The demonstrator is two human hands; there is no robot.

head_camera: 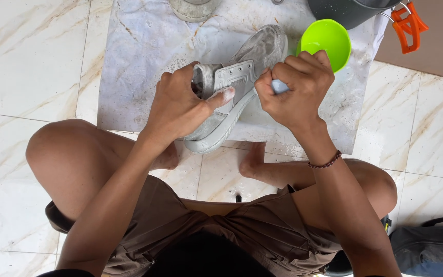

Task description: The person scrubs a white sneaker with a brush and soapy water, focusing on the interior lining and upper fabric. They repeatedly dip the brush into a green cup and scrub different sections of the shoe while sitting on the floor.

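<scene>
1 soapy grey shoe point(242, 87), sole sideways

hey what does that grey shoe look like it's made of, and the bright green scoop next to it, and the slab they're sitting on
The soapy grey slip-on shoe looks like canvas or soft fabric on a pale rubber sole: matte, weave-like upper, smooth moulded edge. The bright green round scoop seems plastic: glossy, evenly coloured, thin-walled. The wet white veined slab looks like marble or marble-look stone, given its veins, though foam hides its finish.

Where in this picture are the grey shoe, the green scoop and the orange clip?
grey shoe point(262, 48), head view, on the toe cap.
green scoop point(326, 38), head view, inside its bowl.
orange clip point(408, 25), head view, on its middle, beside the dark bucket.
</scene>
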